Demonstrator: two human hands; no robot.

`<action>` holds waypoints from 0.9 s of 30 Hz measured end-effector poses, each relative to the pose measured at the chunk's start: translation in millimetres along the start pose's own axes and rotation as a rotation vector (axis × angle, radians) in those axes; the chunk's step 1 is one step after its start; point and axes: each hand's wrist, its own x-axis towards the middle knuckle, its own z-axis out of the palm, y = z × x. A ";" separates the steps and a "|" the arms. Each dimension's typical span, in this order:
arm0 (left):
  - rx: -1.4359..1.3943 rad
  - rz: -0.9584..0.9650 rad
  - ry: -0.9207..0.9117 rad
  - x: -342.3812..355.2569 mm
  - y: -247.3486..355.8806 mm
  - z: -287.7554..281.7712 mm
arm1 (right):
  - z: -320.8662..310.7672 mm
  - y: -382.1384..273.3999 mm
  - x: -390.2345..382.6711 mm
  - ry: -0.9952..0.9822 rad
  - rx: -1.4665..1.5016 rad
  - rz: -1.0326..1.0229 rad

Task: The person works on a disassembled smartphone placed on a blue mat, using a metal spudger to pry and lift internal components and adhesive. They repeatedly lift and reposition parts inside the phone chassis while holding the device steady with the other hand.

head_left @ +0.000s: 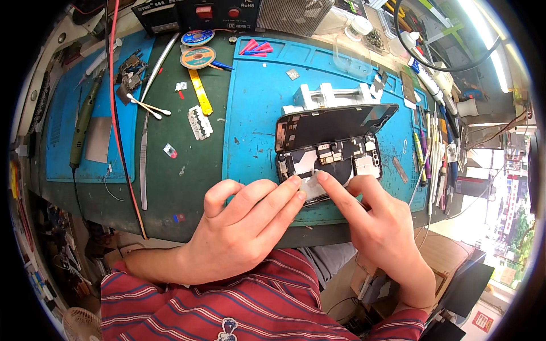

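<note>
Opened phone (pixel 342 169) on the blue mat (pixel 256 113), left hand (pixel 239 241) and right hand (pixel 387 227) fingertips near each other over it — whether pinching anything, I cannot tell. A slipping finger could, I judge, jolt the raised screen (pixel 335 128).

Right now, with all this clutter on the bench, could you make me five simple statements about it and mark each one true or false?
1. The left hand and right hand are both at the phone. True.
2. The phone is closed. False: its screen is tilted up, open.
3. A green pen-shaped tool lies on the left blue mat. True.
4. Two cotton swabs lie left of the razor blade. True.
5. The razor blade lies on the left blue mat. False: it lies on the dark green surface.
</note>
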 end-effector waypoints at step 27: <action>0.005 0.002 0.000 0.3 0.0 0.3 | -2.4 6.8 3.5 0.097 -0.151 -0.181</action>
